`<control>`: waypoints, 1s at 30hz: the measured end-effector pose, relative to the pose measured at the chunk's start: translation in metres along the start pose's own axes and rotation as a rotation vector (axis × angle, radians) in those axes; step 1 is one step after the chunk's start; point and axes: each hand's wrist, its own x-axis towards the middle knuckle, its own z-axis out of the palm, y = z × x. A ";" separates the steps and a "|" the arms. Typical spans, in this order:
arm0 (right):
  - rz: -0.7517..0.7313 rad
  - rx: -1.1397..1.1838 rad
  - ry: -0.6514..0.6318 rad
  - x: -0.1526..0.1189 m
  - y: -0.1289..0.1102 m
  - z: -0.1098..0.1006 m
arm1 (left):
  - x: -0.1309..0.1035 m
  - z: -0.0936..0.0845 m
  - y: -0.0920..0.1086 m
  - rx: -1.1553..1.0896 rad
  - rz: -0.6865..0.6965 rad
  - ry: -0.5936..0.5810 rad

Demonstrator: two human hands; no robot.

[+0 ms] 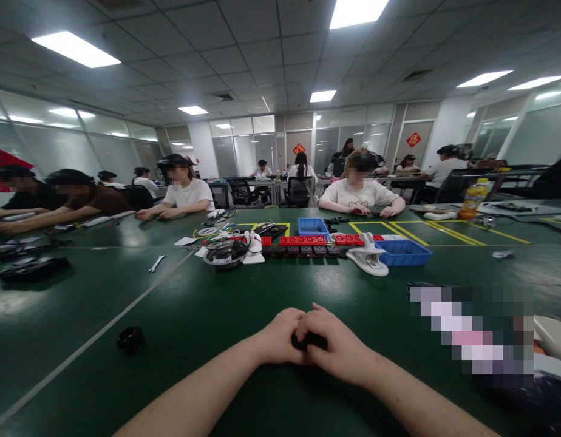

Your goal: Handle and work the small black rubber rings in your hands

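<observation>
Dark piece in both hands, round black part lying apart

Two bare hands meet over the green tabletop point(189, 376). Left hand point(280, 334): fingers curled in, cupping a small dark piece point(310, 342) from its side; fingertips mostly hidden. Right hand point(333, 335): bent over the same piece, fingers across its top, thumb low along the near edge. Little gap in either grip. Piece sits between the two palms, largely covered; its shape can't be made out.

Progress, as judged: work at the hands looks to be under way, with the dark piece gripped and not set down. Whether anything on it has been joined, loosened or turned, cannot tell. Untouched: a round black part point(130, 340), well out to the left of the left hand. Whether it belongs with the held piece, not shown.

Also untouched: a wrench point(156, 263), farther off, beyond and left of the left hand; a row of red and black blocks point(303, 243), straight beyond both hands; a white clamp point(368, 258) and blue bin point(410, 254), beyond and right of the right hand.
</observation>
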 end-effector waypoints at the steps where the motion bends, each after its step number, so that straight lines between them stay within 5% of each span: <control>1: 0.013 0.002 0.029 0.000 -0.001 0.000 | 0.000 -0.001 0.002 -0.013 -0.010 0.008; 9: 0.271 -0.211 0.225 0.001 -0.009 0.003 | -0.001 0.005 0.015 0.163 -0.122 0.115; 16: 0.370 -0.367 0.130 0.003 -0.006 0.011 | 0.002 0.013 0.023 0.318 -0.182 0.140; 21: 0.333 -0.316 0.095 0.004 -0.006 0.005 | 0.002 0.010 0.018 0.201 -0.165 0.093; 30: 0.048 0.028 -0.152 0.001 -0.005 -0.021 | 0.000 0.002 0.004 -0.074 -0.036 -0.079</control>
